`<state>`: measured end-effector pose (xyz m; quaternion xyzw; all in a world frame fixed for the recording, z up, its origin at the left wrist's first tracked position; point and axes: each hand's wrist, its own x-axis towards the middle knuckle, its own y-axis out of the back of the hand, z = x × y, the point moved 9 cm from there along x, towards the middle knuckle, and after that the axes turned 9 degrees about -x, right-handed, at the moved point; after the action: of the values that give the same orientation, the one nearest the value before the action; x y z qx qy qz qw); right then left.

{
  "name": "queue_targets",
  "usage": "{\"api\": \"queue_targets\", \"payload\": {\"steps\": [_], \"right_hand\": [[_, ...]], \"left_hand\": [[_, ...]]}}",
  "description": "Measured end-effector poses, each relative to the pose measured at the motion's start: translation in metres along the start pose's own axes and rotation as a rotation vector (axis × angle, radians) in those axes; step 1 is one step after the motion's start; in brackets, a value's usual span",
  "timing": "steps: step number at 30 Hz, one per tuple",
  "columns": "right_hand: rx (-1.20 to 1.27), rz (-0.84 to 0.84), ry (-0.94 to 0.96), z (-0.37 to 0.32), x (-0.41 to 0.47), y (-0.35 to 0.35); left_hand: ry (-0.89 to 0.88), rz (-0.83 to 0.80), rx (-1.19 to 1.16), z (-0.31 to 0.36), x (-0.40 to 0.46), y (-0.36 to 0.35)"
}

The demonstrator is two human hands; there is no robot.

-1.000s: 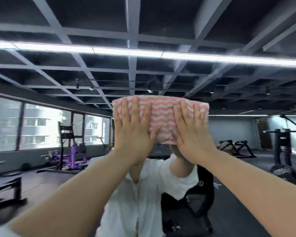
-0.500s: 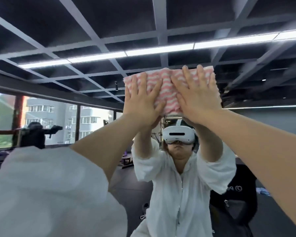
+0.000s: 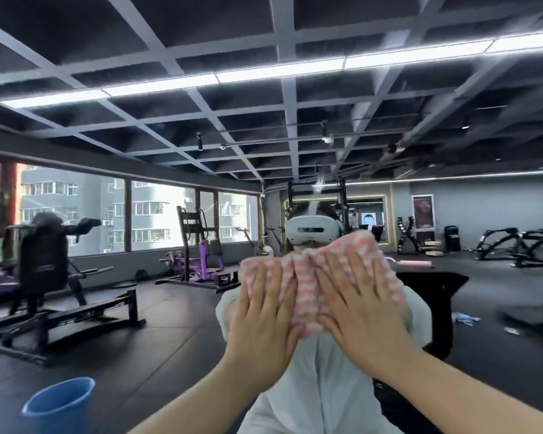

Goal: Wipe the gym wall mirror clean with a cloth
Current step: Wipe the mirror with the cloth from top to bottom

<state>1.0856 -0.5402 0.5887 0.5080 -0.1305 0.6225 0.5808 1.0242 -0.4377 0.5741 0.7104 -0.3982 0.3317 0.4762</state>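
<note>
The wall mirror [image 3: 138, 308] fills the view and reflects the gym and a person in a white shirt. A pink and white striped cloth [image 3: 304, 277] lies flat against the glass at mid height. My left hand [image 3: 264, 311] presses on its left part with straight, spread fingers. My right hand [image 3: 358, 302] presses on its right part the same way. The two hands lie side by side, and the cloth bunches a little between them.
A blue bucket [image 3: 58, 400] shows in the mirror at the lower left. Weight benches and purple machines [image 3: 201, 261] stand reflected at the left, with more equipment [image 3: 521, 245] at the right. Windows run along the reflected left wall.
Both hands have slid the cloth down the mirror, from above the reflected head to about chest height. The view has dropped with them, and the bucket has come into sight.
</note>
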Motion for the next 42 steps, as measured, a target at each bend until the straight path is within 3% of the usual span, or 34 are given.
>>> {"api": "queue_targets", "payload": {"steps": [4,7,10,12,14,18,25,29,32,37,42], "right_hand": [[-0.026,0.059,-0.204,0.055,0.049,0.040],[0.007,-0.023,-0.349,0.095,0.095,0.056],[0.071,-0.007,-0.357,0.080,0.128,0.071],[0.098,0.024,-0.250,0.038,0.135,0.074],[0.137,0.066,-0.120,-0.014,0.130,0.063],[0.154,0.240,-0.017,-0.057,0.093,0.047],[0.012,0.226,-0.176,0.027,0.026,0.023],[0.040,0.154,-0.386,0.062,0.088,0.055],[0.077,0.078,-0.440,0.059,0.137,0.071],[0.130,0.101,-0.273,0.008,0.154,0.079],[0.109,0.258,-0.145,-0.020,0.122,0.058]], "left_hand": [[0.233,0.030,-0.036,-0.023,0.070,0.033],[0.367,0.047,0.019,-0.045,0.123,0.063],[0.531,0.051,0.006,-0.080,0.138,0.084],[0.574,0.059,0.013,-0.103,0.124,0.085],[0.564,0.059,0.013,-0.115,0.099,0.076],[0.394,0.234,-0.071,-0.090,0.049,0.061],[0.113,0.093,-0.073,0.001,0.066,0.021],[0.198,0.177,-0.026,-0.022,0.115,0.050],[0.371,0.096,-0.023,-0.064,0.140,0.069],[0.510,0.178,-0.106,-0.095,0.109,0.069],[0.430,0.282,-0.107,-0.079,0.069,0.048]]}}
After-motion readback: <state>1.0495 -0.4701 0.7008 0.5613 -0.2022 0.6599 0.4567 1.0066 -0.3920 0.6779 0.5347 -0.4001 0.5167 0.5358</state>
